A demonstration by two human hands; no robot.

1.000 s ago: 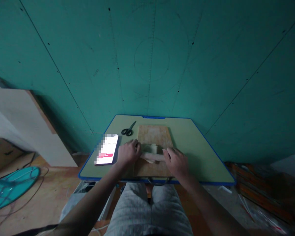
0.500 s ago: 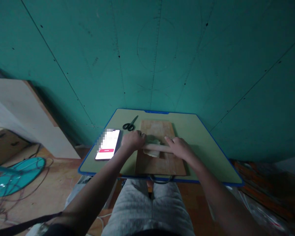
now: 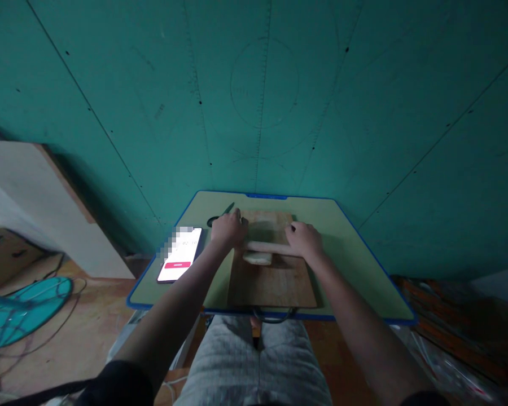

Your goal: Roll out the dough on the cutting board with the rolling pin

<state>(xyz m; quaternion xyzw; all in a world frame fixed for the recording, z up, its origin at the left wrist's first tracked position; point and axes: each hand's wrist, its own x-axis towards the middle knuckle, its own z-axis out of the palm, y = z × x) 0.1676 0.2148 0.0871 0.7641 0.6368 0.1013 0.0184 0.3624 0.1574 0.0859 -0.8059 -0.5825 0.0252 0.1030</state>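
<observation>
A pale wooden rolling pin [image 3: 267, 247] lies level between my hands, over a wooden cutting board [image 3: 275, 287]. My left hand [image 3: 229, 228] is closed round its left end, and my right hand [image 3: 305, 239] grips the right end. Below the pin, on the near side, shows a flat pale piece of what looks like dough [image 3: 257, 258]; the rest of it is hidden by the pin. Just beyond my left hand lie dark-handled scissors [image 3: 226, 211], partly covered by that hand.
A lit phone [image 3: 181, 256] lies on the left of the small blue-edged table [image 3: 355, 270]. Behind the table rises a green wall [image 3: 152, 113]. On the left are a leaning white panel [image 3: 63, 208], a turquoise round base [image 3: 34, 310] and loose cables on the floor.
The rolling pin has moved away from me over the dough, both hands with it, so more dough shows on the near side. My left hand covers more of the scissors. The view has shifted slightly.
</observation>
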